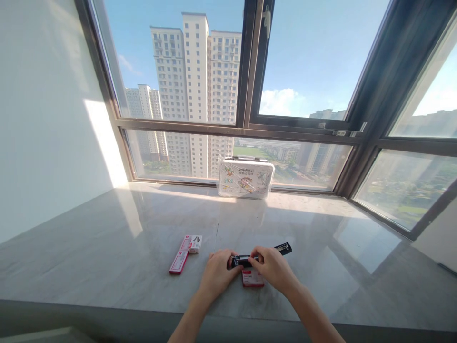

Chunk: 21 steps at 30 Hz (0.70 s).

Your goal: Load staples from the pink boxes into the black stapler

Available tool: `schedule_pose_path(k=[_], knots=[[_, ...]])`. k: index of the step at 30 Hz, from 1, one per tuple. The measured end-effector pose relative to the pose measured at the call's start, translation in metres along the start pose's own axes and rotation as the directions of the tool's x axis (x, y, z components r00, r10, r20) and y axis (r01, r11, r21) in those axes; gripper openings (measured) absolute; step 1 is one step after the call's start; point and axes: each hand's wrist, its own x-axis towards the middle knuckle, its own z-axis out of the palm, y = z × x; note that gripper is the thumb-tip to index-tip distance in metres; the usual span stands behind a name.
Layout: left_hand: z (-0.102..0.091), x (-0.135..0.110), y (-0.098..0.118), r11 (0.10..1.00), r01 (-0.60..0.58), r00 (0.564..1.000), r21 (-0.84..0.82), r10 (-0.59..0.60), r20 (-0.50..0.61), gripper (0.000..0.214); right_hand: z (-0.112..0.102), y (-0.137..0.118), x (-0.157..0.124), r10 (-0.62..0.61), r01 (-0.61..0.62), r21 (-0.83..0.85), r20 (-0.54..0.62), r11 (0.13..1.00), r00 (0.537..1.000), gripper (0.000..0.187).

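A black stapler (243,260) lies opened out flat, with its long cover arm (283,248) stretching to the right. My left hand (220,267) grips the stapler's left end between thumb and fingers. Closed near the middle of the stapler, my right hand (271,267) has its fingertips pinched at the channel. A silvery strip shows in that channel; whether it is staples or bare metal cannot be made out. Just below the stapler, partly covered by it, rests a red and white box (253,278).
Left of my hands are two flat pink and white boxes (178,262) and a small white box with a stapler picture (195,244). A plastic-wrapped white case (246,179) leans at the window. The marble sill's front edge (117,306) runs close to me.
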Motion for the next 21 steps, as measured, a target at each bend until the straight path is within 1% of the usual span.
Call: schedule_pose_path(k=[2,3,5,6,8,10,11,12,13,15,17,19,21], knots=[[0.0,0.0,0.0,1.0,0.003,1.0,0.001,-0.003,0.003,0.026,0.005,-0.001,-0.008,-0.022,0.02,0.058,0.025,0.998,0.999,0.029],[0.0,0.0,0.0,1.0,0.005,1.0,0.001,-0.005,0.003,0.027,0.007,0.0,-0.013,-0.04,0.035,0.118,0.036,0.992,0.999,0.031],[0.001,0.0,0.0,1.0,0.01,1.0,-0.001,-0.01,0.003,0.027,0.012,0.009,-0.022,-0.049,0.038,0.283,0.033,0.958,0.998,0.039],[0.001,0.0,-0.001,1.0,0.012,1.0,-0.003,-0.012,0.004,0.027,0.013,0.018,-0.028,-0.023,0.011,0.368,0.028,0.93,0.999,0.042],[0.002,0.0,-0.001,1.0,0.014,1.0,-0.008,-0.014,0.009,0.028,0.011,0.04,-0.038,0.096,-0.115,0.501,0.063,0.858,0.993,0.05],[0.002,0.0,-0.001,1.0,0.013,1.0,-0.013,-0.013,0.015,0.029,0.004,0.063,-0.045,0.239,-0.289,0.579,0.164,0.762,0.957,0.06],[0.001,0.0,0.0,1.0,0.011,1.0,-0.015,-0.011,0.018,0.029,-0.001,0.072,-0.046,0.291,-0.348,0.607,0.194,0.715,0.937,0.064],[0.001,0.0,0.0,1.0,0.009,1.0,-0.016,-0.009,0.021,0.029,-0.007,0.078,-0.045,0.322,-0.376,0.628,0.205,0.681,0.924,0.067],[0.001,0.0,0.001,1.0,0.007,1.0,-0.017,-0.006,0.022,0.029,-0.013,0.08,-0.042,0.329,-0.372,0.637,0.191,0.675,0.925,0.069],[0.0,-0.001,0.002,1.0,0.0,1.0,-0.015,0.0,0.021,0.028,-0.023,0.074,-0.029,0.28,-0.296,0.614,0.124,0.732,0.952,0.072],[-0.002,-0.002,0.002,1.0,-0.008,1.0,-0.012,0.008,0.017,0.026,-0.027,0.06,-0.012,0.192,-0.2,0.553,0.073,0.809,0.979,0.071],[-0.002,-0.002,0.003,1.0,-0.017,1.0,-0.007,0.017,0.013,0.022,-0.025,0.042,0.004,0.104,-0.123,0.498,0.066,0.858,0.992,0.063],[-0.001,-0.002,0.002,1.0,-0.022,1.0,-0.002,0.022,0.011,0.02,-0.019,0.026,0.015,0.031,-0.066,0.45,0.085,0.89,0.996,0.048]])
